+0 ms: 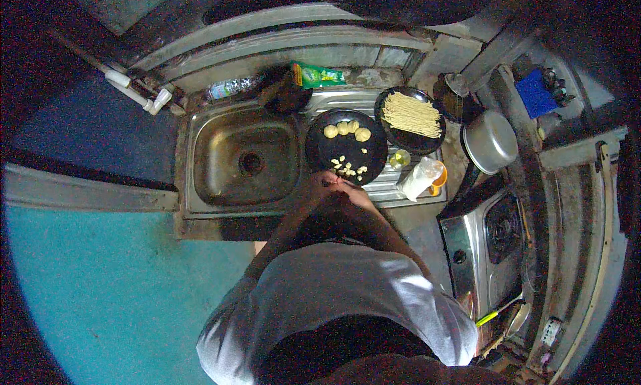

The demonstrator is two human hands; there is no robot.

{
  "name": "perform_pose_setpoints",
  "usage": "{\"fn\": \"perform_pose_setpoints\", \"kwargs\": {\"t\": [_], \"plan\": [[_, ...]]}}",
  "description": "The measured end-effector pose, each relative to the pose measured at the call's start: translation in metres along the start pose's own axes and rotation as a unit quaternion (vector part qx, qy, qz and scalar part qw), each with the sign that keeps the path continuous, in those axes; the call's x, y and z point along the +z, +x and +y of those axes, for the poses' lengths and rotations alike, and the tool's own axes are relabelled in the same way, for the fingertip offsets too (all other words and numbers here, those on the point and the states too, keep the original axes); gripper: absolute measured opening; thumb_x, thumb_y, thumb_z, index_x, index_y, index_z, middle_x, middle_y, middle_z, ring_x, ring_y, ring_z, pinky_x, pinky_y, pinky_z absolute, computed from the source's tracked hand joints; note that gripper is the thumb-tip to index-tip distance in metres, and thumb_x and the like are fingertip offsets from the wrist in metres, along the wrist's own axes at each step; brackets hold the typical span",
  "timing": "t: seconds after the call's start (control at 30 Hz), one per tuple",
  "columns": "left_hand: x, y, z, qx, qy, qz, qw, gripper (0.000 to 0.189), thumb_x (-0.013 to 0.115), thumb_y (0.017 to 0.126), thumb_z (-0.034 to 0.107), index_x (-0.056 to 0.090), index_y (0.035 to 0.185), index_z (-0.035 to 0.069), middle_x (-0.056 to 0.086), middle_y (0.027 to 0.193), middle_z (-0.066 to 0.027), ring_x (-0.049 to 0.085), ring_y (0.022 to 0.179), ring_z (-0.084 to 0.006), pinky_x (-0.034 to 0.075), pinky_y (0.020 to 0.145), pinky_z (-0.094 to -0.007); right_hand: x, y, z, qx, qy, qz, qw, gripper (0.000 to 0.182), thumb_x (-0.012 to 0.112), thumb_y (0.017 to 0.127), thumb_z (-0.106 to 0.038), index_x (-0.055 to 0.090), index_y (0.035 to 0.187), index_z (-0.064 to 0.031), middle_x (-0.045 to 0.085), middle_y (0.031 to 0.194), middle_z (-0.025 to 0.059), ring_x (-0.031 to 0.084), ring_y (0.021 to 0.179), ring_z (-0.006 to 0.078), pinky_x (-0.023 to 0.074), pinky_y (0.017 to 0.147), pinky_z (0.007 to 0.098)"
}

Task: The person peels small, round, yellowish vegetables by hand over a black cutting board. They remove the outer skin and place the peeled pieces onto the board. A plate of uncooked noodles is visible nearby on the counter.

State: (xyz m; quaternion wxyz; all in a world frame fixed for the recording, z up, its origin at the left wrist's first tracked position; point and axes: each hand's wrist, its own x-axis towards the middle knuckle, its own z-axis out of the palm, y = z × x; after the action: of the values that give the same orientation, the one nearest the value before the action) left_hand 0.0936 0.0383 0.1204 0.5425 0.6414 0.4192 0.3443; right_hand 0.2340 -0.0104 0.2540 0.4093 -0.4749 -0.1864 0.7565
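My left hand and my right hand meet at the near rim of a round black plate. Their fingers come together, and whatever may be between them is too small and dark to make out. On the plate's far side sit several pale dough balls. Small dough pieces lie scattered close to my fingertips, with one apart towards the right. A second black plate, farther right, bears a row of thin, pale dough strands.
Left of the plates is a steel sink basin. On the ribbed drainboard stand a small cup of yellow liquid, a clear bag of white powder and an orange mug. A metal pot and gas stove are rightward; a green packet lies behind.
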Motion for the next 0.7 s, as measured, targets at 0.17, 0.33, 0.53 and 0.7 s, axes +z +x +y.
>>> {"fn": "perform_pose_setpoints", "kwargs": {"t": [0.17, 0.33, 0.53, 0.7], "plan": [[0.000, 0.000, 0.021, -0.077, 0.064, -0.007, 0.995, 0.023, 0.067, 0.074, 0.027, 0.064, 0.084, 0.007, 0.063, 0.079, -0.0061, 0.059, 0.075, -0.0169, 0.045, 0.070, -0.0302, -0.065, 0.058, 0.048, -0.075, 0.008, 0.002, 0.997, 0.036, 0.061, 0.083, -0.027, 0.056, 0.107, -0.0001, 0.059, 0.094, 0.0029, 0.056, 0.084, 0.0096, 0.0423, 0.074, 0.0208], [-0.011, -0.001, 0.083, -0.091, 0.135, -0.060, 0.985, 0.026, 0.062, 0.078, 0.035, 0.067, 0.084, 0.010, 0.064, 0.076, -0.0078, 0.060, 0.070, -0.0194, 0.045, 0.068, -0.0308, -0.065, 0.058, 0.040, -0.063, 0.013, 0.026, 0.998, 0.029, 0.060, 0.083, -0.025, 0.055, 0.103, -0.0050, 0.060, 0.093, 0.0023, 0.057, 0.077, 0.0089, 0.0466, 0.068, 0.0231], [0.005, -0.004, 0.023, -0.050, 0.069, 0.054, 0.995, 0.028, 0.065, 0.076, 0.034, 0.066, 0.086, 0.007, 0.064, 0.084, -0.0069, 0.060, 0.077, -0.0202, 0.045, 0.072, -0.0333, -0.037, 0.034, 0.008, -0.039, 0.168, 0.056, 0.983, 0.020, 0.060, 0.083, -0.022, 0.056, 0.098, -0.0089, 0.061, 0.086, -0.0003, 0.059, 0.072, 0.0100, 0.0482, 0.060, 0.0234], [-0.005, -0.005, 0.067, -0.084, 0.058, -0.008, 0.995, 0.029, 0.065, 0.076, 0.033, 0.065, 0.086, 0.007, 0.063, 0.088, -0.0075, 0.059, 0.081, -0.0211, 0.044, 0.077, -0.0337, -0.063, 0.047, 0.017, -0.016, 0.191, 0.048, 0.980, 0.018, 0.060, 0.083, -0.020, 0.058, 0.098, -0.0120, 0.063, 0.093, -0.0011, 0.060, 0.074, 0.0099, 0.0475, 0.061, 0.0231]]}}
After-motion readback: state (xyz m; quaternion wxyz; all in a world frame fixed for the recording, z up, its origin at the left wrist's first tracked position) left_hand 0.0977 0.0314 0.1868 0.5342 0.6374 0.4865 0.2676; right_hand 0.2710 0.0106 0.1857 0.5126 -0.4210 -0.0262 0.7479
